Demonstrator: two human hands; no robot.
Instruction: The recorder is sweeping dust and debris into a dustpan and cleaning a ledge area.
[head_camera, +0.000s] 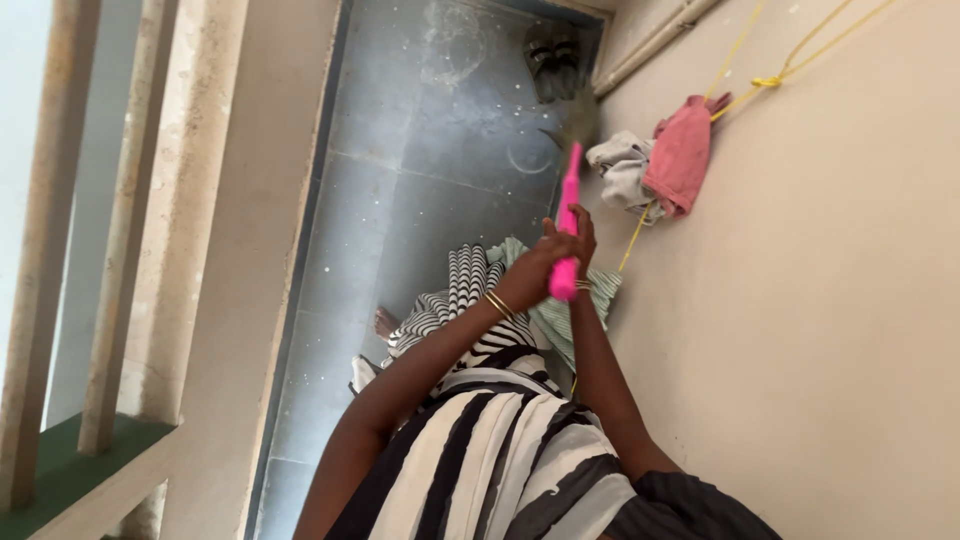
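Nearest: black-and-white striped garment worn by the person, filling the lower middle of the view; both bare arms reach forward from it.

Left hand: gold bangles at the wrist; fingers curled tight around the pink handle, just above its lower end.

Right hand: gold bangles at the wrist; closed on the same handle from the wall side, touching the left hand.

Broom: pink handle held in both hands, running up and away; its dark bristle head, blurred, is over the floor near the wall.

Green striped cloth: hanging just behind the hands, against the wall.

Floor: grey tiles, speckled with pale marks.

Railing: pale posts along the left side.

Wall: plain beige, on the right.

Yellow cord: strung across the wall, knotted.

Pink cloth and white cloth: hanging together on the cord, touching.

Farthest: pair of dark sandals on the floor by the wall's base.
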